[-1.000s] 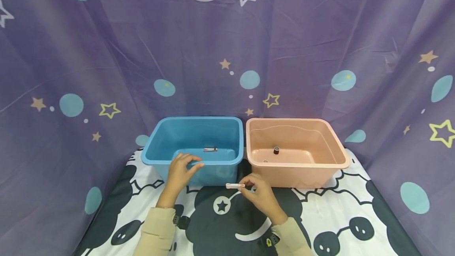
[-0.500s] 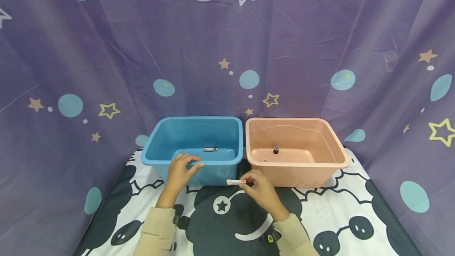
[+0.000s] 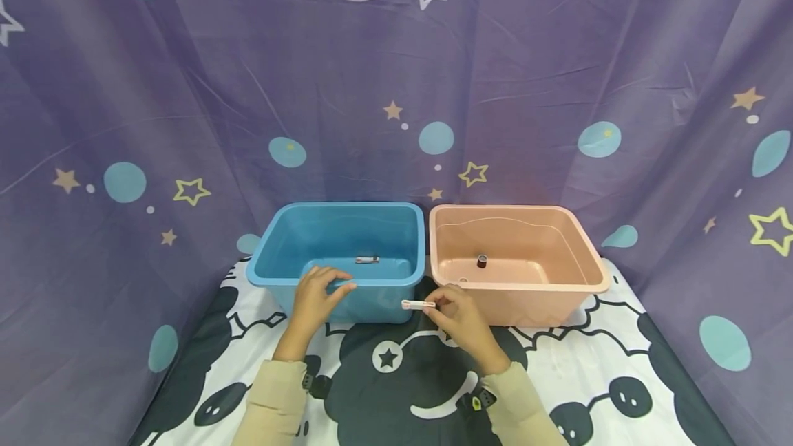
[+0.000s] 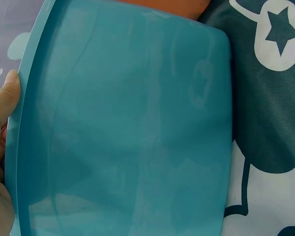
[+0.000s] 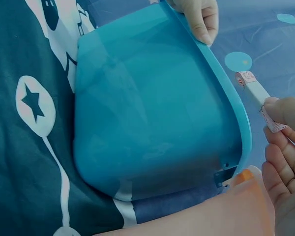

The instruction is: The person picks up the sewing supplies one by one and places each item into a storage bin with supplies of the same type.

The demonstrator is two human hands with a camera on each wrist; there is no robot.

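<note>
My right hand (image 3: 460, 316) pinches a small white stick with pink printed ends (image 3: 418, 305) between thumb and fingers. The stick is raised in front of the gap between the two tubs; its pink pattern shows in the right wrist view. At the front rim of the blue plastic tub (image 3: 285, 282), my left hand (image 3: 314, 300) grips the edge, thumb outside and fingers over the inner side. Inside that tub lies a small light-and-dark object (image 3: 367, 259), too small to identify. A short dark cylinder (image 3: 481, 261) stands in the peach plastic tub (image 3: 526, 288).
Both tubs stand side by side on a black-and-white cartoon-print cloth (image 3: 365, 405). Behind them hangs a purple curtain (image 3: 372, 74) with stars and blue spots. A small round mark or thing (image 3: 462, 280) shows on the peach tub's floor.
My right hand has risen and moved slightly to the right with the white stick. The left hand stays on the blue tub's rim.
</note>
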